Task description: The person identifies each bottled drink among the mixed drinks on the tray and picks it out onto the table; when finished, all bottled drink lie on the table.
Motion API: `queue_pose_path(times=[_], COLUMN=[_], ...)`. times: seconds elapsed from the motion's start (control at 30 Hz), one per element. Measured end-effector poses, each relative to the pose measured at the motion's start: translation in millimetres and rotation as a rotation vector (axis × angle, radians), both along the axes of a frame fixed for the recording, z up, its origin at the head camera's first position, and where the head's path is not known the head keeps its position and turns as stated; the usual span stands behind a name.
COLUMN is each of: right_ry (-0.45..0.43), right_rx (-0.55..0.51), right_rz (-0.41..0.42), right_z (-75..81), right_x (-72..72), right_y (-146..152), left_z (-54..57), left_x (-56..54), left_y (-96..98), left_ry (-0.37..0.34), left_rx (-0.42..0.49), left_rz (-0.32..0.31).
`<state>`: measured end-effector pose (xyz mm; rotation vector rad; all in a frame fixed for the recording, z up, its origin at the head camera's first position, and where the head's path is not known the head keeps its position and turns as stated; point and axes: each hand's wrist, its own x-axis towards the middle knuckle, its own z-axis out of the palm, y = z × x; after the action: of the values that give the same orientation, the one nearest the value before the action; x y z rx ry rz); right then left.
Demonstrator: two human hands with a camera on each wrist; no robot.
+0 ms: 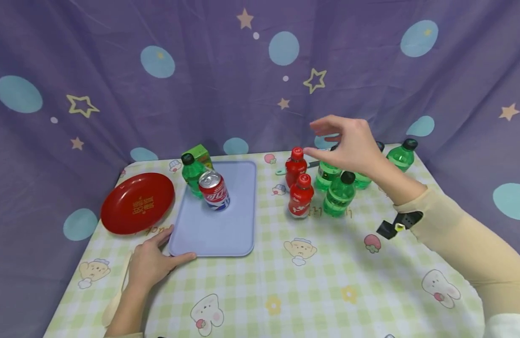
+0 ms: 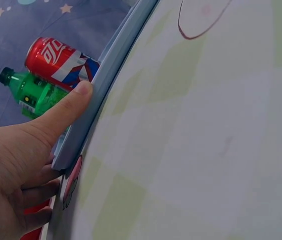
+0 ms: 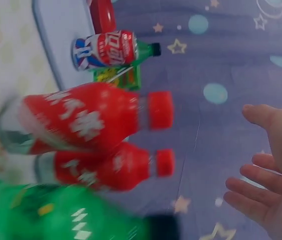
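My left hand [image 1: 147, 265] rests at the front left corner of a pale blue tray [image 1: 238, 230], its thumb stretched along the front rim and its fingers at the left side. On the tray stand a red, white and blue soda can [image 1: 215, 192], a green soda bottle [image 1: 192, 172] and, behind them, a green box [image 1: 202, 154]. My right hand [image 1: 353, 145] hovers above the bottles on the right, thumb and fingers spread with nothing between them. Below it are two red-labelled bottles [image 1: 300, 199] with red caps. Several green bottles [image 1: 339, 196] stand beside these; the hand partly hides some.
A red plate [image 1: 116, 206] lies left of the tray. Near my left forearm is a pale wooden spoon [image 1: 112, 307], partly covered. A light green handled utensil [image 1: 281, 172] lies behind the red bottles. A purple curtain [image 1: 260, 117] hangs along the table's back edge.
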<state>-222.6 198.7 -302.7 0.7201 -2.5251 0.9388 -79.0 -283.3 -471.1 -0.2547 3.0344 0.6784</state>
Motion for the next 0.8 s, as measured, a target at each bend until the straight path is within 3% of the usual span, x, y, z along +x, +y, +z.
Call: queue_pose_path(times=[0.4,0.8], right_ry=[-0.059,-0.112], right_rx=[-0.012,0.010], right_rz=[0.125,0.202], right_z=[38.7,44.1], right_x=[-36.0,-58.8], right_y=[-92,-165], left_z=[1.1,1.8], left_x=[-2.0,-1.0], left_y=[0.5,0.1], left_ry=[0.016,0.005], left_rx=[-0.002,-0.007], left_rz=[-0.006,-0.009])
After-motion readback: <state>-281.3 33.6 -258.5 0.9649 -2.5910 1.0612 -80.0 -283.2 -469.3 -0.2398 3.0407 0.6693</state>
